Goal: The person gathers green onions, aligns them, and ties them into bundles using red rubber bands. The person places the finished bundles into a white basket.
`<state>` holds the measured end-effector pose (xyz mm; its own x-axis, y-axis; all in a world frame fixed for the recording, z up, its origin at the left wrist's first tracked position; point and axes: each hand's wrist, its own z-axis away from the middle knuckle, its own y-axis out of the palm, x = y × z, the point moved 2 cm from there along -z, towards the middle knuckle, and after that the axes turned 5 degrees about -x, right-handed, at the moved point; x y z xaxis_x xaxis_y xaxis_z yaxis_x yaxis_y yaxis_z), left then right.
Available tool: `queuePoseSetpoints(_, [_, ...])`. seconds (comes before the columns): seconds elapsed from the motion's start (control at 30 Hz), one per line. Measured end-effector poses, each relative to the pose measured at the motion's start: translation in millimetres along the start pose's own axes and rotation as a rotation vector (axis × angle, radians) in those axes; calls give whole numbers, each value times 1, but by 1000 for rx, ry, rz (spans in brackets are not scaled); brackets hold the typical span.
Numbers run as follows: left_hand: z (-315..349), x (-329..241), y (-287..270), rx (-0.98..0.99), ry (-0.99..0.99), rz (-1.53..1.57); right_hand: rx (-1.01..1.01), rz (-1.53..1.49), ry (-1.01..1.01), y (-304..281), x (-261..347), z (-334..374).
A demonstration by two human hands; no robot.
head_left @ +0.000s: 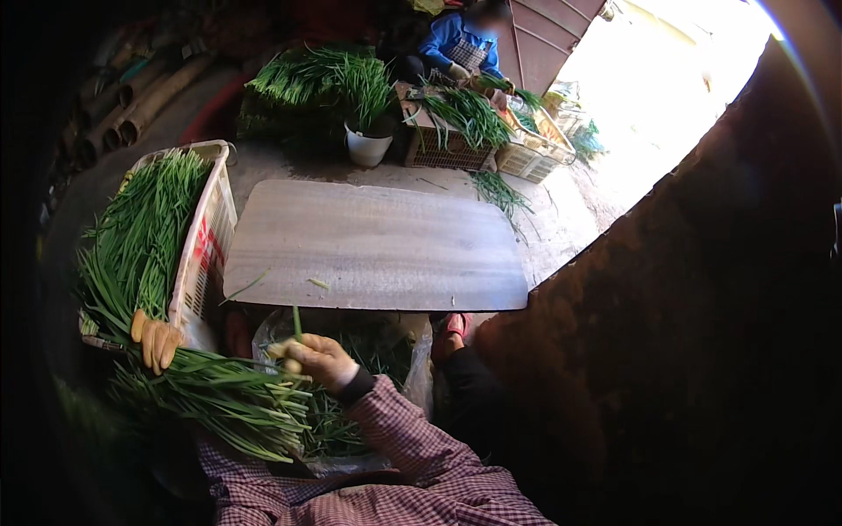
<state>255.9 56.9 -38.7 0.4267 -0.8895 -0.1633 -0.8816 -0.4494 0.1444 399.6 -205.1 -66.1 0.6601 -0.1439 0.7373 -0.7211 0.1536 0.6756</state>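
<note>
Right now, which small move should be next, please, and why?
Probably the right hand should drop its stalk into the bag: it appears above the bag, loose leaves lie inside, and the left hand holds the bunch.

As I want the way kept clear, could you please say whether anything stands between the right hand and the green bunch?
Nothing visible does: the right hand is close to the pale ends of the green bunch that the left hand holds.
</note>
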Motion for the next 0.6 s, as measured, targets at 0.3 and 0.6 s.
queuePoseSetpoints(0.3, [-11, 4, 25, -216, 96, -22, 37, 1083, 151, -99, -32, 81])
queuePoseSetpoints(0.6, [-9, 19, 21, -307, 196, -90, 42, 260, 63, -13, 13, 20])
